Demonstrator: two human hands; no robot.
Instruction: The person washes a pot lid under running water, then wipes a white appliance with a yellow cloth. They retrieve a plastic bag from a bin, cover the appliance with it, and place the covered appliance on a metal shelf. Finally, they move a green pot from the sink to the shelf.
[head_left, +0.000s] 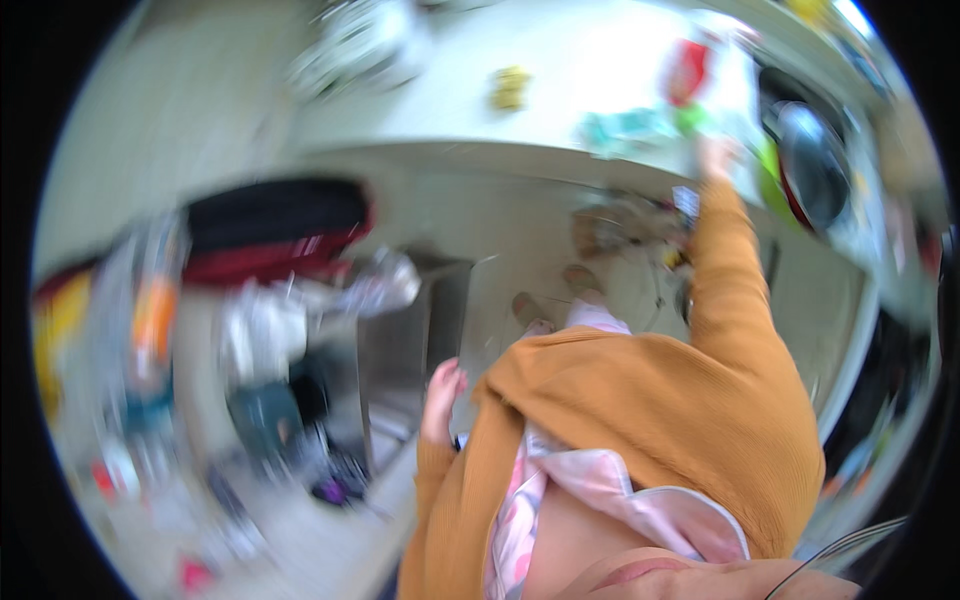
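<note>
My right hand reaches out over the front edge of a white table at the upper right. It is blurred, and I cannot tell if it grips anything. Just beyond it are a green item and a red packet-like item. Light teal, crumpled-looking material lies to its left near the table edge. My left hand hangs by my side, its fingers loosely bent, with nothing visible in it.
A dark, lidded pan stands at the table's right. A small yellow item and a whitish plastic bundle are on the tabletop. Below is a brown bag-like object. At left are a black-and-red padded item and a dark green bin.
</note>
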